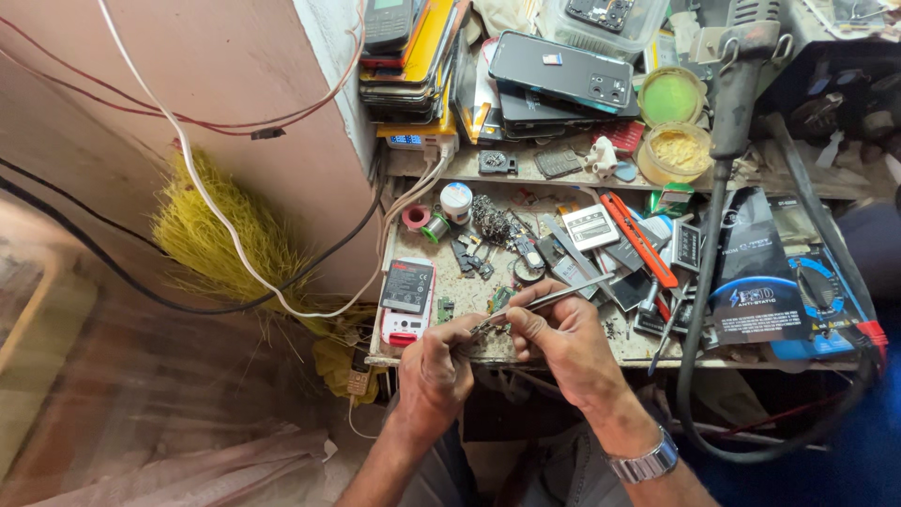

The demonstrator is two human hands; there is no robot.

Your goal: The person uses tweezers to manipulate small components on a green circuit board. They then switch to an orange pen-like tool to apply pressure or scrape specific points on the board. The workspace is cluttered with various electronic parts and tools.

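Cramped phone-repair workshop: cluttered bench (648,345), stacked handsets (405,56), solder spool (435,226), hot-air tool (741,66), loose circuit parts (479,255), flux tins (672,96)

We are seeing a bushy bright yellow bristle broom (218,246) glowing against the pale pinkish plaster wall (202,70), with a thin white cable (202,183) and a thin black cable (113,272) crossing it. A long flat orange plastic cutter (640,240) is standing out on the stained beige wooden bench (483,286). A round tin of translucent green paste (671,97) is sitting above a round tin of yellow paste (678,152). We are noticing a silver metal-link watch (644,464) and slim silver steel tweezers (549,299).
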